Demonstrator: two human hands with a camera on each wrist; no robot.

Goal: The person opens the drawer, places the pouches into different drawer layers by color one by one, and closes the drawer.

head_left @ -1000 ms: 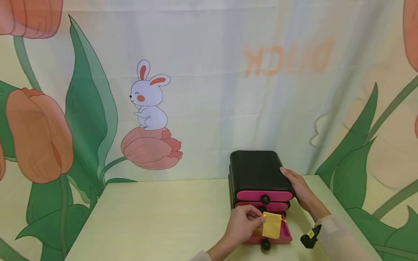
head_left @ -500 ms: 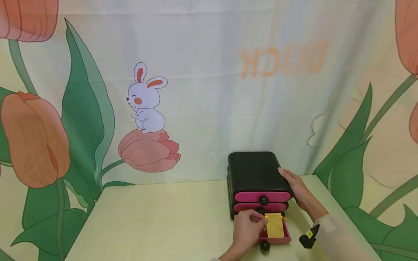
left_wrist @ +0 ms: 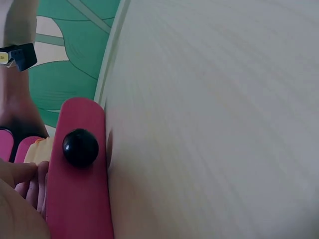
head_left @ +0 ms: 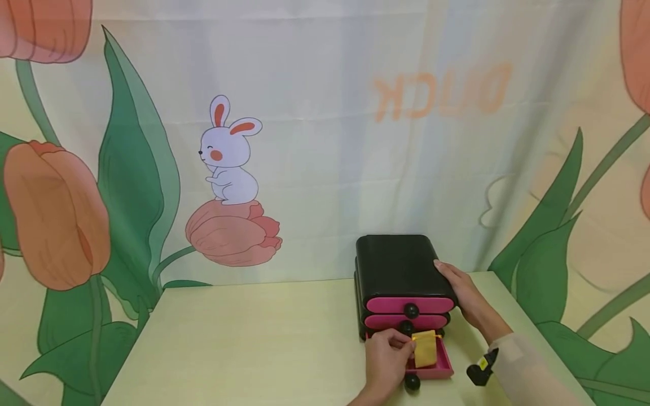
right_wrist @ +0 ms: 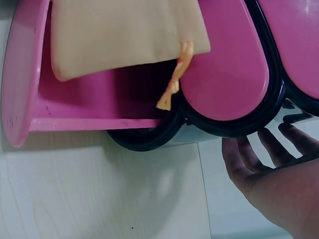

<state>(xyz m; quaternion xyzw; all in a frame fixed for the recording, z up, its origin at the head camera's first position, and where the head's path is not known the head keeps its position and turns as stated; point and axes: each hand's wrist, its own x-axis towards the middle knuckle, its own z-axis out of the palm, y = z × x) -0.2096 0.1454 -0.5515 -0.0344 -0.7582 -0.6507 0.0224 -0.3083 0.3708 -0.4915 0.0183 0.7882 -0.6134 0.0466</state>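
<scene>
My left hand (head_left: 384, 358) pinches a small yellow drawstring pouch (head_left: 425, 349) by its left side, over the pulled-out bottom drawer (head_left: 444, 361). In the right wrist view the pouch (right_wrist: 124, 37) overlaps the pink drawer (right_wrist: 94, 104), its orange cord hanging beside the drawer fronts. The drawer belongs to a black cabinet (head_left: 398, 265) with pink fronts and round black knobs. Against the cabinet's right side rests my right hand (head_left: 464, 290), fingers extended along it. The left wrist view shows the drawer front with its knob (left_wrist: 80, 148) close to my left fingers.
The cabinet stands at the right of a pale wooden table (head_left: 244, 338). Behind the table hangs a curtain (head_left: 315, 141) printed with tulips and a rabbit. Two upper drawers, including the top one (head_left: 386, 305), are pushed in. A black wrist camera (head_left: 482, 369) sits on the right sleeve.
My left hand has moved slightly right with the pouch, which shifted right over the drawer and now hangs turned a little. The right hand keeps its place on the cabinet.
</scene>
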